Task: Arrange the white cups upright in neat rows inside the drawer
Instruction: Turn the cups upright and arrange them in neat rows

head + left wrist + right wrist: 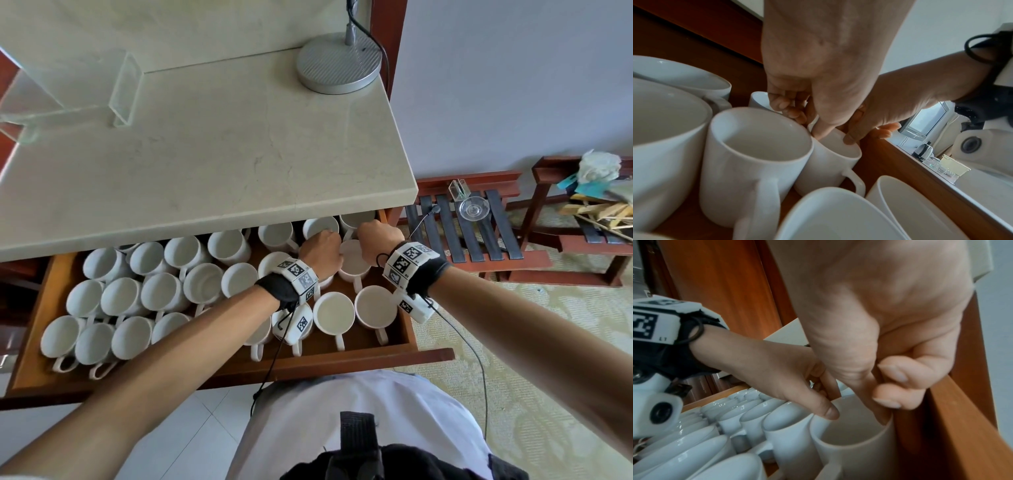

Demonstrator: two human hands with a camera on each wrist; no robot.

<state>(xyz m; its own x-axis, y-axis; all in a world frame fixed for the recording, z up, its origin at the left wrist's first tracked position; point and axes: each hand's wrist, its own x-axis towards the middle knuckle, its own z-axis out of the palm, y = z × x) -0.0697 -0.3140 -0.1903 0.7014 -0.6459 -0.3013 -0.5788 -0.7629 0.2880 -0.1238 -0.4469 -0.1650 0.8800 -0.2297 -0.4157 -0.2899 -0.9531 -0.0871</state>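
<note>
A: What lies around the hands, going left to right?

B: Up and left of both hands runs the pale stone surface (212, 144), with a clear acrylic stand (68, 92) at its far left and a round grey lamp base (339, 63) further right. Under its edge the wooden drawer (30, 356) is pulled out. Right of the hands, on a patterned carpet (534, 394), stand two low slatted wooden racks (479, 240); the nearer one carries a small glass dish (474, 208). The wall behind is plain grey.

A: And the cups?

B: Plain white cups (123, 296) with loop handles, glossy, mouths up, fill the drawer to the left of the hands in rough rows, several touching and some tilted. Two more stand just below the wrists, handles pointing toward the person.

A: What are the hands doing?

B: Both meet on one white cup (354, 262) near the drawer's right wall. The left hand (320, 251) pinches its left rim, thumb inside, fingers curled over the edge. The right hand (378, 240) pinches the right rim, one finger down inside the wall and the others curled outside. The cup stands upright, touching its left neighbour.

A: Any writing?

B: Only black-and-white square marker codes on the wristbands (409, 262); small letters beside one are too blurred to read.
</note>
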